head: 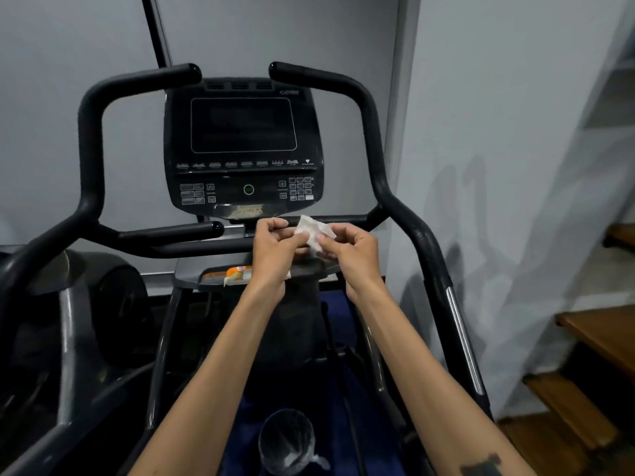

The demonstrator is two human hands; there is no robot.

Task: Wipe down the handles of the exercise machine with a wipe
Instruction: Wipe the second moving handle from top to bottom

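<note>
While crumpled wipe (314, 233) stands roughly upright, left hand (275, 247), right hand (350, 250) grips pinch it.

A: What colour is the wipe (314, 233)?

B: White, plain, no print. The handles (90, 132) are matte black, and so is the console (242, 146), with a small green ring button (248, 189) below its dark screen.

A: And the packet (237, 274) on the tray?

B: Orange and white, with a yellowish patch.

A: Farther out?

B: Grey wall (481, 97) behind. Brown wooden stairs (601, 331) at right. Deep blue floor (338, 314) under the machine. A silver strip (462, 334) runs along the right black rail. The right forearm has 1 black tattoo (482, 465).
</note>
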